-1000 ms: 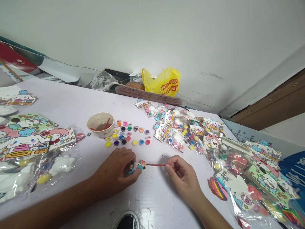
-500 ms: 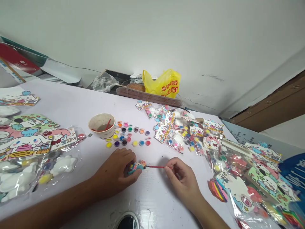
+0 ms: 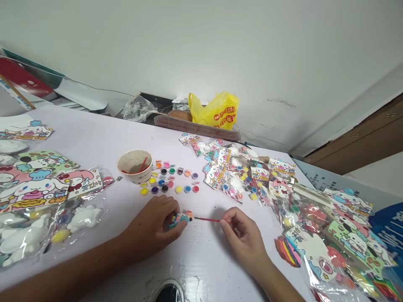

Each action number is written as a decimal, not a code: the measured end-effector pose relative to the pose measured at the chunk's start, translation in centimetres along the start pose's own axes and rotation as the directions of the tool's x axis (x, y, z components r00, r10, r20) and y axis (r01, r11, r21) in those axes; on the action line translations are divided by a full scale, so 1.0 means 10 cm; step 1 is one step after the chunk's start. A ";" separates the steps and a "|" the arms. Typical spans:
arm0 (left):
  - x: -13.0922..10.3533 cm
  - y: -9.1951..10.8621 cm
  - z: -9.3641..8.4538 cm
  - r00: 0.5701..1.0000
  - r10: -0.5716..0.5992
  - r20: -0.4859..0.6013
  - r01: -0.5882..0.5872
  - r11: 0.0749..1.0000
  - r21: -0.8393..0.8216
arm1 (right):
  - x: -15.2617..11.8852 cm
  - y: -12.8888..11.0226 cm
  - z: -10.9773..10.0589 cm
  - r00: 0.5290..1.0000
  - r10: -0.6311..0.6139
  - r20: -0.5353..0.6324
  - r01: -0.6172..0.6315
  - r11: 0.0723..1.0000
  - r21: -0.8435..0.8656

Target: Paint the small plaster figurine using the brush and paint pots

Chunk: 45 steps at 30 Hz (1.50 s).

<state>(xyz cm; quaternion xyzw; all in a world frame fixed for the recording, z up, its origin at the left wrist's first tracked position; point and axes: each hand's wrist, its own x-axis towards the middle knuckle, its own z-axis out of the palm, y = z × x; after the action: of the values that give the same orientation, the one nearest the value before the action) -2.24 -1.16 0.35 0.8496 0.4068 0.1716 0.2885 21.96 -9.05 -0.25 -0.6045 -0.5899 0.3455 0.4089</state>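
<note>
Between the thumb and fingers of my left hand (image 3: 160, 220) is a small painted figurine (image 3: 181, 218), coloured blue, pink and yellow; the fingers cover part of it. My right hand (image 3: 244, 230) pinches the end of a thin red paintbrush (image 3: 208, 219). Its dark tip points left, a small gap away from the figurine. Beyond my left hand lie strips of small paint pots (image 3: 164, 188) in several colours, lids flipped up. A paper cup (image 3: 134, 165) of cloudy water stands to their left, with red brush handles in it.
Bagged kits of white figurines and paints lie on the left (image 3: 85, 216) and in a pile on the right (image 3: 236, 182). At the table's back edge is a yellow plastic bag (image 3: 215, 111). A dark round object (image 3: 168, 291) sits at the front edge.
The paintbrush has drawn slightly right, so its tip has come away from the figurine. My left hand holds the figurine in nearly the same place.
</note>
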 end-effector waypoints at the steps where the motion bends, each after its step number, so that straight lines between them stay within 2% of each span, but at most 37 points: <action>1: 0.00 0.00 0.00 1.000 0.000 -0.002 0.000 1.000 -0.003 | 0.00 -0.01 0.00 1.000 0.003 -0.010 -0.003 1.000 0.007; 4: 0.00 0.00 0.00 1.000 -0.009 -0.001 0.009 1.000 -0.010 | -0.01 -0.01 0.02 1.000 0.009 -0.018 -0.009 1.000 0.021; 25: 0.02 0.01 -0.01 0.996 -0.060 -0.061 0.055 0.995 -0.079 | -0.05 -0.05 0.05 0.991 -0.038 0.125 0.043 0.998 -0.039; 33: 0.01 0.01 -0.02 0.998 -0.061 -0.033 0.058 0.995 -0.080 | -0.06 -0.02 0.06 0.993 -0.119 0.016 0.120 0.992 -0.035; 39: 0.00 -0.01 -0.02 0.998 -0.064 -0.010 0.063 0.996 -0.068 | -0.04 -0.02 0.05 0.992 -0.120 0.043 0.123 0.989 -0.086; 45: 0.00 -0.02 0.00 0.998 -0.055 -0.015 0.054 0.998 -0.035 | -0.03 -0.02 0.00 0.986 -0.167 0.017 0.167 0.981 -0.094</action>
<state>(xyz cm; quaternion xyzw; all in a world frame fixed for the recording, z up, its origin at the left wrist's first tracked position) -2.33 -1.10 0.24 0.8318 0.4291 0.1776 0.3042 21.80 -9.37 -0.08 -0.5700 -0.6562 0.2844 0.4044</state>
